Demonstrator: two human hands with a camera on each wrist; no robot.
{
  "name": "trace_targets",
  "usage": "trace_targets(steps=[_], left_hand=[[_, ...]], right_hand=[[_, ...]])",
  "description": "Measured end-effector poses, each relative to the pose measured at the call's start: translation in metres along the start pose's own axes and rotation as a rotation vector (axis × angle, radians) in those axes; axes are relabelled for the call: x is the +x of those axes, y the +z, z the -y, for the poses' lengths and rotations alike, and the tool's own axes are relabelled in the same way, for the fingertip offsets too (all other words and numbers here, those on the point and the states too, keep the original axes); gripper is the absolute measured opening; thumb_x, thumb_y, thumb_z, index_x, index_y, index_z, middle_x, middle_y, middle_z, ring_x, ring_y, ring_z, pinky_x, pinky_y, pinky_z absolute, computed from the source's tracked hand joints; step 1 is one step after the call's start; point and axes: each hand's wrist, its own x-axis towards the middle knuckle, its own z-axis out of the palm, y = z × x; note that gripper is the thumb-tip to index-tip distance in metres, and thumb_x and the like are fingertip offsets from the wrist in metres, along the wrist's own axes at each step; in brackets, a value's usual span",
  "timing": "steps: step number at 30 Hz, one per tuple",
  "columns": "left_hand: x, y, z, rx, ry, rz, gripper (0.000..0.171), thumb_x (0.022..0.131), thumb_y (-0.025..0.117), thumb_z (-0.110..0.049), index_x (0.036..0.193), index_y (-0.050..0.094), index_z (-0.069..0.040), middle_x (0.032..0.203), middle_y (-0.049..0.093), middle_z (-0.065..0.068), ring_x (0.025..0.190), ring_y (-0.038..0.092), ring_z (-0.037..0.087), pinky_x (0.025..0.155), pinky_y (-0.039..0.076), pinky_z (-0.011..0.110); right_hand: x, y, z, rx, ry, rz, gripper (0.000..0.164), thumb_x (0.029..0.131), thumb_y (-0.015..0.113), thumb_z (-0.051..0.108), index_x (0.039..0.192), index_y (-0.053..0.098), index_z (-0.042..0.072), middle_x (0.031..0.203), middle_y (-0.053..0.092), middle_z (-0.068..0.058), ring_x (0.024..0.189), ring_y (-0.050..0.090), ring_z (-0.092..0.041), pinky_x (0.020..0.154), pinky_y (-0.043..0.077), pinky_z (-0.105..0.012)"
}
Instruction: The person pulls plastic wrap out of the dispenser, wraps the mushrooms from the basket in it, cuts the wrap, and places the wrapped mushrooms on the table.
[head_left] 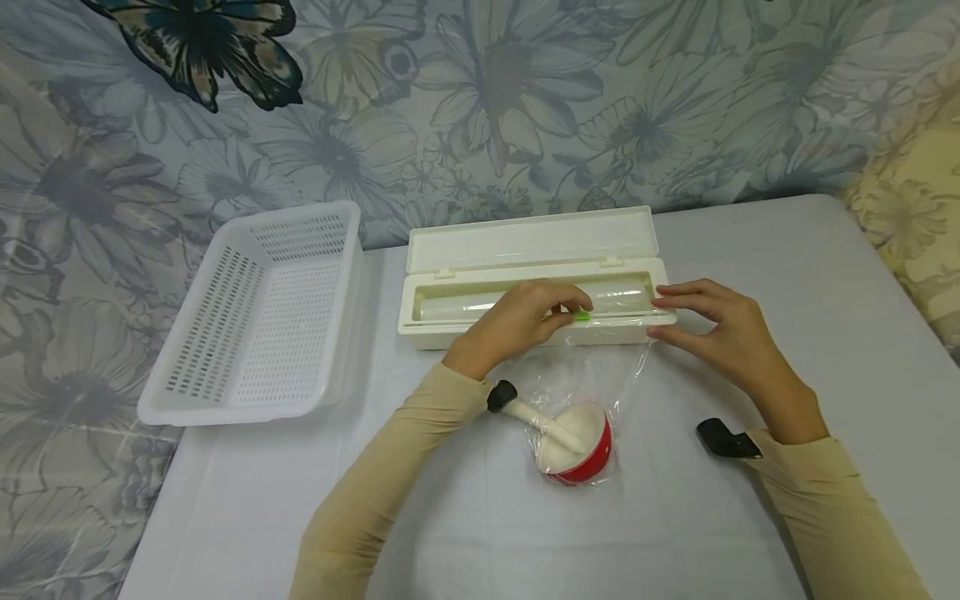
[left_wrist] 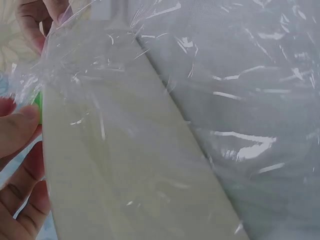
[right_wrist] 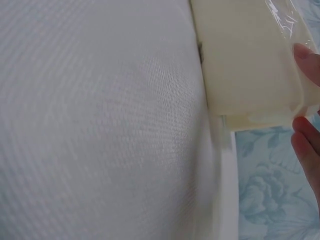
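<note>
A long white cling film dispenser (head_left: pixel 525 332) lies with its lid (head_left: pixel 532 242) raised and a film roll (head_left: pixel 457 304) inside. My left hand (head_left: pixel 517 317) reaches over its front edge, thumb and finger pinching a small green slide cutter (head_left: pixel 582 316). At the dispenser's right end, my right hand (head_left: pixel 720 329) grips the corner, thumb on the front and fingers at the top rim. Clear film (left_wrist: pixel 240 145) hangs from the front edge and, in the head view, covers a red bowl (head_left: pixel 596 458) with a white inside. A white handle (head_left: pixel 532 414) slants out of the bowl.
A white perforated plastic basket (head_left: pixel 251 333) stands to the left, partly past the table edge. White cloth covers the table (head_left: pixel 645 533). Behind it hangs a flower-patterned fabric (head_left: pixel 495 108). Each wrist carries a black camera (head_left: pixel 727 439).
</note>
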Motion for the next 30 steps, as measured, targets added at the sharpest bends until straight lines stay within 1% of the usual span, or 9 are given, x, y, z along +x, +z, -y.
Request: trace_targets(steps=[6, 11, 15, 18, 22, 26, 30], left_hand=[[0.008, 0.006, 0.0, -0.019, 0.042, -0.014, 0.017, 0.094, 0.065, -0.005, 0.11, 0.071, -0.007, 0.109, 0.074, 0.002, 0.097, 0.068, 0.011, 0.086, 0.048, 0.012], [0.014, 0.009, -0.004, -0.018, 0.037, 0.003, 0.016, 0.094, 0.065, -0.005, 0.109, 0.071, -0.008, 0.108, 0.073, 0.001, 0.097, 0.068, 0.011, 0.086, 0.048, 0.012], [0.019, 0.013, -0.007, -0.008, 0.046, 0.004, 0.016, 0.095, 0.065, -0.006, 0.108, 0.072, -0.009, 0.107, 0.074, 0.001, 0.097, 0.068, 0.011, 0.087, 0.048, 0.011], [0.027, 0.016, -0.01, 0.004, 0.044, 0.019, 0.016, 0.095, 0.064, -0.007, 0.109, 0.072, -0.01, 0.108, 0.073, -0.001, 0.099, 0.068, 0.01, 0.088, 0.047, 0.011], [0.037, 0.022, -0.017, 0.012, 0.02, 0.04, 0.016, 0.095, 0.065, -0.009, 0.11, 0.071, -0.013, 0.109, 0.073, -0.003, 0.103, 0.068, 0.009, 0.089, 0.047, 0.012], [0.048, 0.029, -0.022, 0.022, 0.033, 0.032, 0.015, 0.095, 0.066, -0.011, 0.108, 0.072, -0.013, 0.109, 0.074, -0.003, 0.103, 0.069, 0.009, 0.089, 0.046, 0.011], [0.054, 0.034, -0.027, 0.042, 0.041, 0.016, 0.015, 0.095, 0.066, -0.013, 0.109, 0.072, -0.012, 0.109, 0.074, -0.003, 0.103, 0.068, 0.009, 0.088, 0.046, 0.011]], right_hand=[[0.0, 0.001, -0.001, 0.002, -0.012, -0.014, 0.054, 0.052, 0.089, -0.014, 0.102, 0.075, -0.002, 0.1, 0.07, -0.019, 0.107, 0.049, 0.023, 0.093, 0.038, -0.001], [0.0, 0.003, -0.002, 0.011, -0.018, -0.012, 0.055, 0.052, 0.09, -0.013, 0.103, 0.075, -0.002, 0.101, 0.071, -0.018, 0.108, 0.05, 0.022, 0.093, 0.038, -0.001], [0.0, 0.003, -0.003, 0.005, -0.015, -0.023, 0.056, 0.05, 0.091, -0.012, 0.103, 0.076, 0.0, 0.101, 0.072, -0.017, 0.107, 0.05, 0.022, 0.093, 0.038, -0.001], [0.0, 0.001, -0.004, 0.01, -0.014, -0.021, 0.056, 0.05, 0.091, -0.012, 0.103, 0.076, 0.0, 0.1, 0.071, -0.017, 0.106, 0.051, 0.022, 0.092, 0.038, -0.001], [-0.001, 0.0, -0.005, 0.017, -0.013, -0.014, 0.055, 0.051, 0.09, -0.013, 0.103, 0.076, -0.001, 0.1, 0.071, -0.016, 0.106, 0.051, 0.02, 0.091, 0.039, -0.001], [-0.002, 0.001, -0.007, 0.071, -0.004, -0.014, 0.056, 0.051, 0.088, -0.017, 0.104, 0.075, -0.003, 0.101, 0.071, -0.011, 0.106, 0.055, 0.016, 0.093, 0.042, -0.003], [-0.001, 0.002, -0.009, 0.128, -0.007, -0.004, 0.056, 0.052, 0.086, -0.021, 0.105, 0.073, -0.007, 0.102, 0.071, -0.014, 0.107, 0.058, 0.013, 0.095, 0.044, -0.006]])
